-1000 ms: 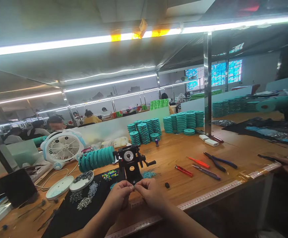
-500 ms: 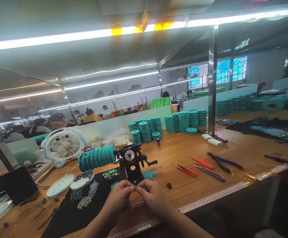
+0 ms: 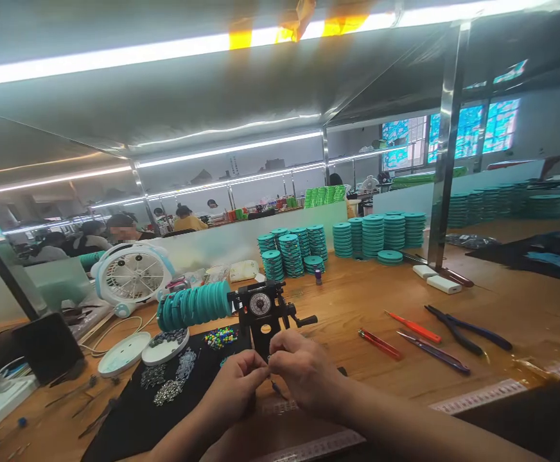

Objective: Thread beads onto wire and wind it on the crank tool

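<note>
Close together in front of a small black hand-cranked device [image 3: 261, 305] are my two hands. My left hand [image 3: 241, 378] is closed, thumb against forefinger, on something too small to make out. My right hand [image 3: 302, 366] is also pinched, just right of the left fingertips; what it grips is hidden. A small dark piece [image 3: 277, 387] hangs below the fingertips. Teal spools [image 3: 196, 305] sit in a row on the device's left side. On the black mat [image 3: 130, 417] lie colourful beads [image 3: 221, 337], silvery beads [image 3: 168, 392] and a white dish [image 3: 165, 350] of dark beads.
On the right lie red-handled tool [image 3: 379, 343], an orange tool [image 3: 413, 326], tweezers [image 3: 433, 352] and dark pliers [image 3: 467, 329]. Stacked teal spools [image 3: 373, 237] stand at the back. A fan [image 3: 135, 274] is at the left. People [image 3: 187, 219] sit beyond the partition.
The view has shifted, so the tools appear farther right. My right hand has risen and turned, its back now more toward the camera. A small dark piece now shows below the fingertips.
</note>
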The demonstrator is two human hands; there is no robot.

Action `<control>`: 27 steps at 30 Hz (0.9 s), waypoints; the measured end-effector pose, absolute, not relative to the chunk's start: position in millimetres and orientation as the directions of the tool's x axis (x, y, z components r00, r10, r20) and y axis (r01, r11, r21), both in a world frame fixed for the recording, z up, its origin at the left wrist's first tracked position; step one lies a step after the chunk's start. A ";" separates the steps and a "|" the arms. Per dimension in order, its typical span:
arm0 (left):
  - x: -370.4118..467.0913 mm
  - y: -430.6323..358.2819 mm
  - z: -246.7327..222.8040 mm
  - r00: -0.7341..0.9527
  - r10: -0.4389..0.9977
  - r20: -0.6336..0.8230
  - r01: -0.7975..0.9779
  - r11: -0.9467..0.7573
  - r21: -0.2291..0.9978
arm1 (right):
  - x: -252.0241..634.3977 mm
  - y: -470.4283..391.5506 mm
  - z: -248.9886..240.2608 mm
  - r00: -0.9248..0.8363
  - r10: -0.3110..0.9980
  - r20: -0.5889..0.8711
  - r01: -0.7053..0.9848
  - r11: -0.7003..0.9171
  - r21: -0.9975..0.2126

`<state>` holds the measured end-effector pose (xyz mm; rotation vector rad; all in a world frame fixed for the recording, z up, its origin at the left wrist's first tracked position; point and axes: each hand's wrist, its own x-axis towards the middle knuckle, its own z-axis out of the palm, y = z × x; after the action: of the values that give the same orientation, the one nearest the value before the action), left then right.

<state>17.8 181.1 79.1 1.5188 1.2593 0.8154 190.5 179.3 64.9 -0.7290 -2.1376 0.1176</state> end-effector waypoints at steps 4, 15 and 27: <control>18.4 178.8 85.0 0.300 0.939 0.170 0.506 -0.308 0.806 | 182.6 192.9 74.3 -0.420 0.652 0.632 0.394 0.758 -0.520; 26.1 173.0 77.0 0.361 0.854 0.374 0.699 -0.513 0.498 | 172.5 210.6 71.6 -0.153 0.803 0.576 0.476 0.570 -0.669; 10.9 181.2 86.9 0.535 0.789 0.300 0.631 -0.610 0.479 | 178.2 206.2 88.9 -0.086 0.742 0.665 0.445 0.626 -0.641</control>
<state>10.9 181.2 86.9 2.4643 1.1784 0.7147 178.2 206.2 88.9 -0.9755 -1.7219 0.3289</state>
